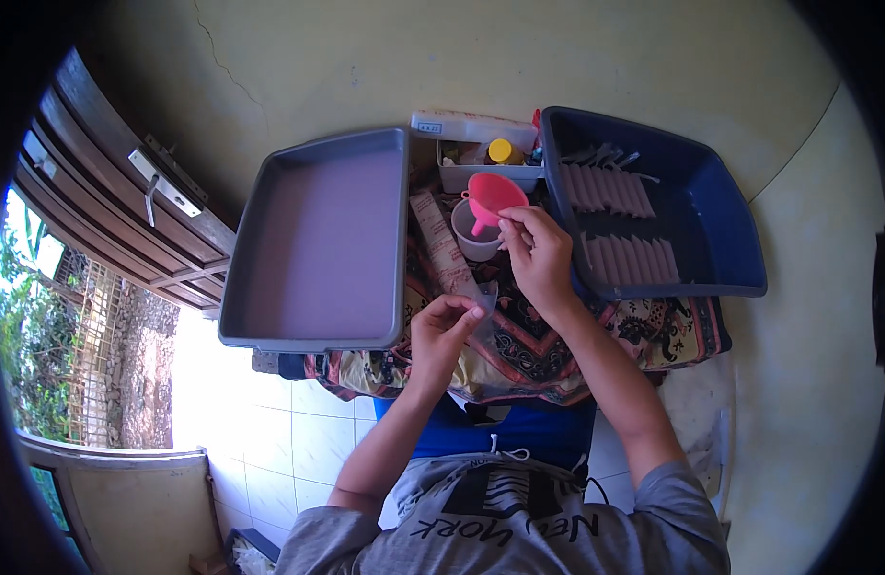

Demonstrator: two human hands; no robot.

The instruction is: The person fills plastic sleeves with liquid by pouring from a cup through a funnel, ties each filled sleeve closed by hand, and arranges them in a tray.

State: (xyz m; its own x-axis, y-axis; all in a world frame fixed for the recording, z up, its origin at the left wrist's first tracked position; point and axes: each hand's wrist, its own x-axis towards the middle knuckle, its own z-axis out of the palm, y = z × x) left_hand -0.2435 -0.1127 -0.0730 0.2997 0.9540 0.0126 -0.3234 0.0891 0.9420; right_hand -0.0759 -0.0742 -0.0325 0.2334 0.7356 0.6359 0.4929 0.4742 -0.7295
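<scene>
My right hand point(538, 251) pinches the rim of a pink funnel point(493, 196), which is tilted over a white plastic cup point(476, 247). The funnel's spout points down towards the cup's mouth; whether they touch I cannot tell. My left hand point(442, 335) is closed, thumb against fingers, on a thin clear plastic bag point(485, 299) in front of the cup. Left of the cup lies a long pack with red print point(440, 244). To the left stands a grey tray point(404, 230) holding a pale purple liquid.
A dark blue tray point(715, 230) on the right holds two rows of filled purple plastic tubes point(632, 261). Behind the cup, a white box point(490, 177) contains a yellow-capped jar point(501, 151). Patterned cloth point(528, 345) covers the table. A wooden door point(116, 182) stands at the left.
</scene>
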